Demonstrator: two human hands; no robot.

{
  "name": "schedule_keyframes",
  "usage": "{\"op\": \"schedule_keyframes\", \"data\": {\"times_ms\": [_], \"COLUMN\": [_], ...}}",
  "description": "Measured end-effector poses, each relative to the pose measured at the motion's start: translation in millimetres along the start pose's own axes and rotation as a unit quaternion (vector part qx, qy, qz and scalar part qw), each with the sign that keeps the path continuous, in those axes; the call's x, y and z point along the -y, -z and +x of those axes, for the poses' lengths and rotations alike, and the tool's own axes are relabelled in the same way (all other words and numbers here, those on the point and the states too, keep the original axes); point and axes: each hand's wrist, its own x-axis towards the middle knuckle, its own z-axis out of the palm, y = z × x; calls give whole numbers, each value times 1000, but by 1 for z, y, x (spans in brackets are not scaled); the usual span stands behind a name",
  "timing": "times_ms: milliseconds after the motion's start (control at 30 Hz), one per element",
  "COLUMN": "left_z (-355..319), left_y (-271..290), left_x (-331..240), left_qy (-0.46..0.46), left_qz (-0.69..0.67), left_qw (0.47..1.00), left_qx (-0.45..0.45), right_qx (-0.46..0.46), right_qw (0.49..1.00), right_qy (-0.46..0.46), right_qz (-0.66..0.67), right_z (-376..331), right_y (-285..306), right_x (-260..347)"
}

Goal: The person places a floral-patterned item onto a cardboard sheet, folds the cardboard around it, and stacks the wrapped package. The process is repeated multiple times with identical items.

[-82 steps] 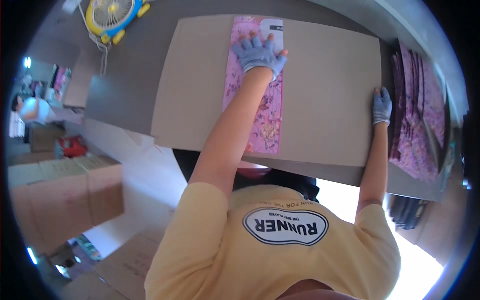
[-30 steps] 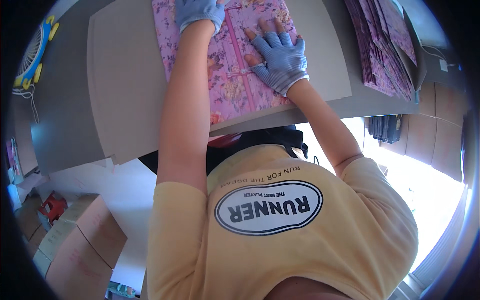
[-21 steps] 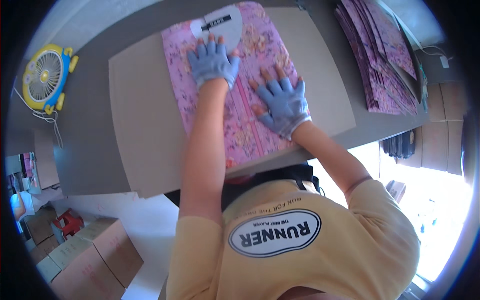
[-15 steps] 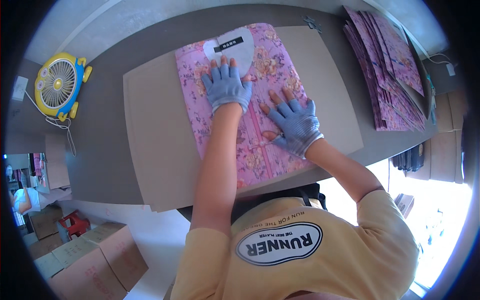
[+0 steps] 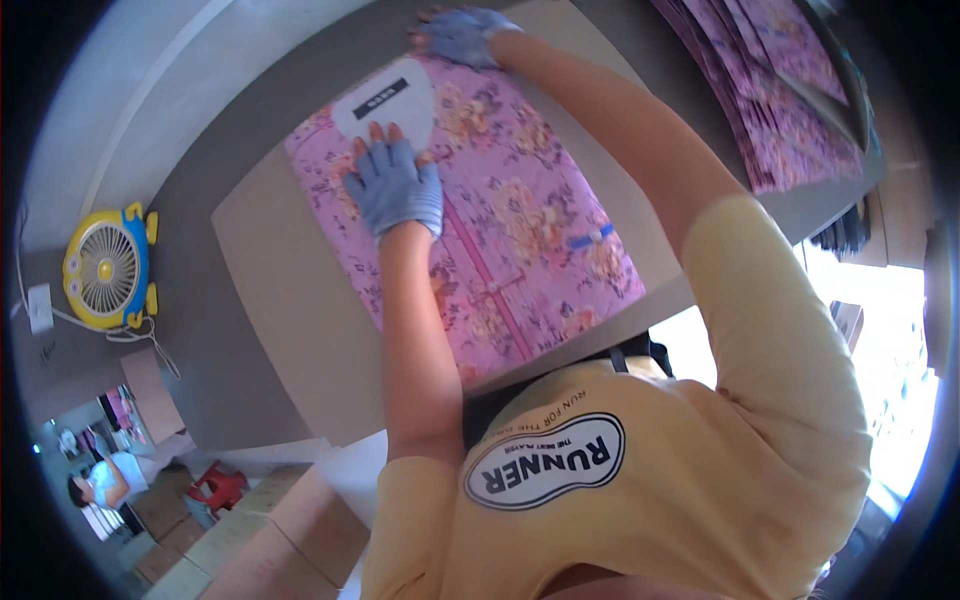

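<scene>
A pink floral folded garment lies flat on a brown cardboard sheet on the grey table. A white heart-shaped card sits at its far end. My left hand, in a blue fingerless glove, presses flat on the garment just below the card. My right hand, also gloved, reaches to the far top corner of the garment with fingers curled at its edge.
A stack of similar pink garments lies at the right of the table. A yellow and blue small fan stands at the left. Cardboard boxes sit on the floor below left, where another person stands.
My right hand has left the middle of the garment and reached to its far top corner. My left hand stays pressed below the card. The view has tilted.
</scene>
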Motion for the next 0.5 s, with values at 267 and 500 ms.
{"op": "schedule_keyframes", "data": {"times_ms": [267,500], "left_z": [3,4], "left_y": [0,-8], "left_x": [-4,0], "left_qy": [13,4], "left_qz": [-36,-62], "left_qw": [999,995], "left_qx": [12,-78], "right_qx": [-90,37], "right_qw": [995,998], "right_qy": [-49,-5], "right_qz": [-7,49], "right_z": [-90,-260], "right_y": [3,58], "right_x": [64,168]}}
